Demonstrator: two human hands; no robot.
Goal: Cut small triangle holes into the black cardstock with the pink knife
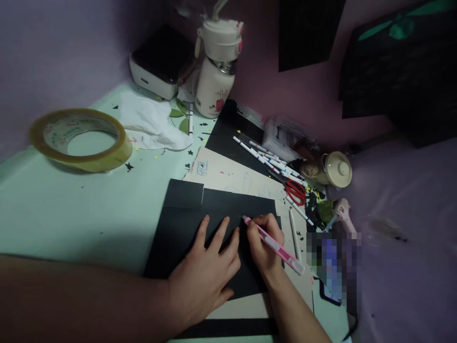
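My left hand (210, 262) lies flat with fingers spread on a sheet of black paper (185, 228), pressing it down. In my right hand (266, 240) is a pink utility knife (273, 243), held like a pen. Its tip touches or hovers just over the black paper, right of my left fingertips; which of the two I cannot tell. A small cut line shows near the paper's upper left corner. Under the black paper lies a pale board (232, 176) with faint blue pen marks.
A large tape roll (121, 152) sits at the left. Behind stand a white bottle (216, 85) and a white tissue (150, 119). Several markers (264, 157), red-handled scissors (295, 192), a lidded cup (338, 169) and black paper scraps (314, 205) lie at the right.
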